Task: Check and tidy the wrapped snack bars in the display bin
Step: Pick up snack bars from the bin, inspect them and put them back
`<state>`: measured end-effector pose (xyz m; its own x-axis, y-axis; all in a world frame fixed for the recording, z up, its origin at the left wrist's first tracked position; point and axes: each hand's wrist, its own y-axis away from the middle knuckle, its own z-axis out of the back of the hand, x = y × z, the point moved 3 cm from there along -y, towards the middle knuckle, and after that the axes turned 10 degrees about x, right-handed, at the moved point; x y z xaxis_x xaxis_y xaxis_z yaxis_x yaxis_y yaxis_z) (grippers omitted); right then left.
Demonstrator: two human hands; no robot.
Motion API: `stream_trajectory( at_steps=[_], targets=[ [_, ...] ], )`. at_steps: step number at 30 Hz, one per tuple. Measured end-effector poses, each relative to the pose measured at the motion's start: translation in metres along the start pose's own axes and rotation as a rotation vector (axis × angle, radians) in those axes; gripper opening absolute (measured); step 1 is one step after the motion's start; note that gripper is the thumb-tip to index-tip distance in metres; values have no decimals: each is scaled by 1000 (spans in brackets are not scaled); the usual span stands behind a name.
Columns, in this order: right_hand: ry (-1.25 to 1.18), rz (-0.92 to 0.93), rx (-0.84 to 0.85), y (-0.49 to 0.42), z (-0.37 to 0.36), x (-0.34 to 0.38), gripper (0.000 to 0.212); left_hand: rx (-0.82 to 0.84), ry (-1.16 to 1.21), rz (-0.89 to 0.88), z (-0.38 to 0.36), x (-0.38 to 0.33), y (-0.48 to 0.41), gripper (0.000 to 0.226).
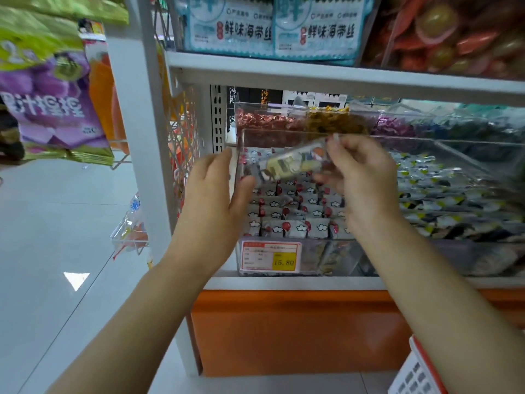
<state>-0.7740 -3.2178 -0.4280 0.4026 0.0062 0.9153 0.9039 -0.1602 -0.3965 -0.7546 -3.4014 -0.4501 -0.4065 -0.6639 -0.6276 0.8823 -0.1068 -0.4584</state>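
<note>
The clear display bin (284,132) held rows of cloud-printed snack bars (287,223). Above it, the right hand (360,177) pinched one wrapped bar (295,163) by its end. The left hand (213,194) hung open, fingers straight, just beside the bin's left wall.

price tag (270,256) "15.80", packets (247,32) "鲜味海带丝"

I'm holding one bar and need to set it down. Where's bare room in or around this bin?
Inside the bin no bare floor shows: the cloud-print bars sit packed up to the front wall. Its back, under the held bar and right hand, is hidden. Bare: the white shelf lip between price tag and orange base.
</note>
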Motion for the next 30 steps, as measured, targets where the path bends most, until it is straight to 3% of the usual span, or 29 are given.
stream_trajectory(
  at_steps=[4,8,10,14,20,26,28,30],
  targets=[
    [-318,-217,20,45,19,-4,14,139,286,30,-1,-14,21,25],
    [-497,-299,62,65,25,-12,7,168,639,222,-11,-13,37,30],
    [-576,-317,99,70,28,-15,10,170,654,247,-15,-12,37,29],
    [-594,-361,155,74,29,-20,19,130,601,199,-18,-14,38,29],
    [-690,-405,114,69,33,-26,7,112,642,161,-17,-16,38,31],
    [-760,-397,65,71,29,-32,11,237,1188,280,-21,-17,35,35],
    [-594,-353,79,71,30,-33,7,198,1070,232,-19,-16,35,32],
    [-453,-314,109,72,32,-31,11,135,781,114,-15,-17,34,26]
  ],
)
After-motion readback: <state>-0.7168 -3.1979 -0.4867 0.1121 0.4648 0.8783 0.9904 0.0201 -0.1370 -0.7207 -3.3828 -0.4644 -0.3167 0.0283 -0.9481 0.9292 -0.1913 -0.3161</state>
